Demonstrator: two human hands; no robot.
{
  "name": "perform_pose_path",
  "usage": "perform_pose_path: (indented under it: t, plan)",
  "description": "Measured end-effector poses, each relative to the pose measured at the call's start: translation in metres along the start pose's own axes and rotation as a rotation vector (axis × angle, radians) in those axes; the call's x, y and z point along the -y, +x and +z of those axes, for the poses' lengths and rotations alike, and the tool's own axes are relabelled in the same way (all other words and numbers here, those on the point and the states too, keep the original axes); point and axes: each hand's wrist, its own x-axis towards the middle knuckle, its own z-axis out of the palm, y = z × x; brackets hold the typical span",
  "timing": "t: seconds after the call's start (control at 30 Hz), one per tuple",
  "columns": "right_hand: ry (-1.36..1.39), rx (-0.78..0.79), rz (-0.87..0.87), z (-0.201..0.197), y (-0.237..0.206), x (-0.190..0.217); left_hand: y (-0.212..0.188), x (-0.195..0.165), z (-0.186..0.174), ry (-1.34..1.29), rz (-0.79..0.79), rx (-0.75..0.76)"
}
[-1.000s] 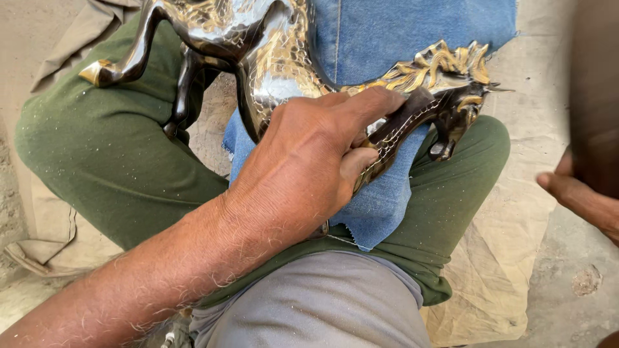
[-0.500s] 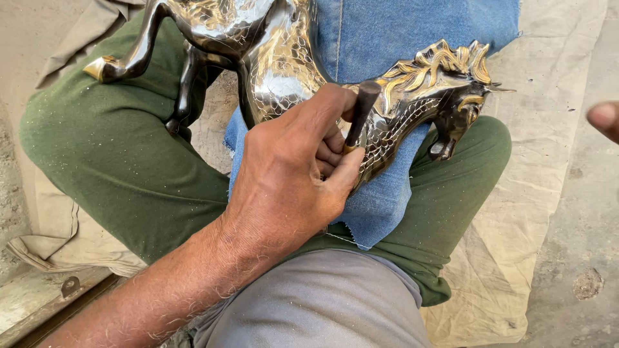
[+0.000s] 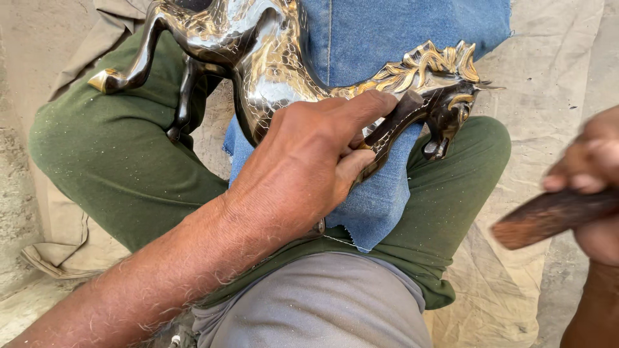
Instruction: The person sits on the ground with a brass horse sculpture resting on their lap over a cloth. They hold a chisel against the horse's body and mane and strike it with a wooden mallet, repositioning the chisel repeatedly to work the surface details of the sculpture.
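The left hand is clamping its grip on a small tool against the metal horse; the right hand is gripping a wooden handle tightly.

One metal horse figure lies on one blue denim cloth, with two hands and one wooden handle beside the horse.

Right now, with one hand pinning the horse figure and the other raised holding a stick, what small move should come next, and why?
Probably bring the right hand with its brown wooden stick down toward the shiny dark metal horse figure with gold mane. The left hand already braces a short dark tool against the horse's neck, while the stick hangs blurred, well off to the side.
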Motion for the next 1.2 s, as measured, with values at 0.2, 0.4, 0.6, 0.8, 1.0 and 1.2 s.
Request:
perform_pose_path:
  t: [0.2,0.4,0.6,0.8,1.0,1.2]
  plan:
    - [0.122,-0.004,0.106,0.027,-0.010,0.029,0.003,-0.002,0.009,0.154,-0.048,0.042]
    - [-0.129,-0.020,0.076,0.030,-0.012,0.029,0.008,-0.006,0.007,0.192,-0.055,0.074]
    - [-0.293,0.136,0.039,0.027,-0.011,0.015,0.012,-0.009,0.008,0.185,-0.061,0.131]
    - [-0.068,0.088,0.118,0.041,-0.028,0.010,0.021,-0.006,0.008,0.258,0.002,0.184]
    - [0.237,-0.042,0.233,0.076,-0.055,0.022,0.026,-0.002,0.012,0.335,0.150,0.218]
    - [0.368,-0.191,0.270,0.113,-0.081,0.026,0.036,0.004,0.006,0.212,0.282,0.322]
